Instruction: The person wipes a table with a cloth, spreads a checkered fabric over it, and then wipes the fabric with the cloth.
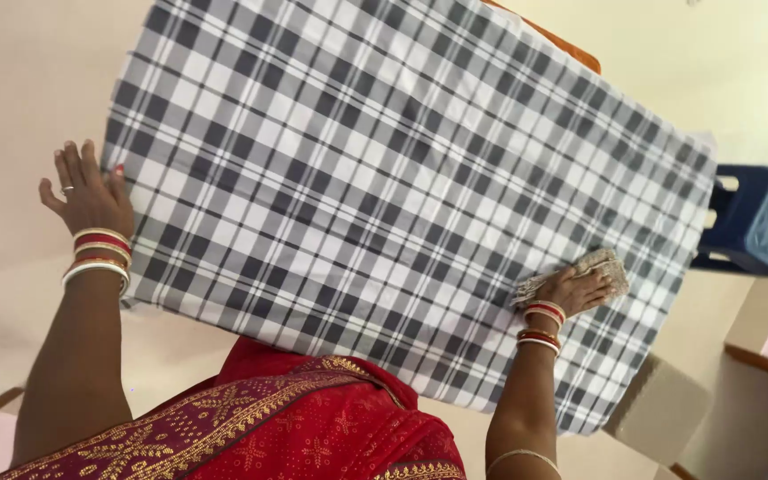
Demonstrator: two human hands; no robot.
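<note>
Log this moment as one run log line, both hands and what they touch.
left hand: flat at checked cloth edge | right hand: pressing beige rag on cloth | blue stool: beside table

Hands [91, 197] flat on checked cloth [402, 196] (one wiping).

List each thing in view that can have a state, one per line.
checked cloth: spread flat and smooth over the table.
rag: bunched, pressed on the cloth under the right hand.
right hand: palm down on the rag.
left hand: fingers spread, resting at the cloth's edge.
blue stool: upright beside the table.
</note>
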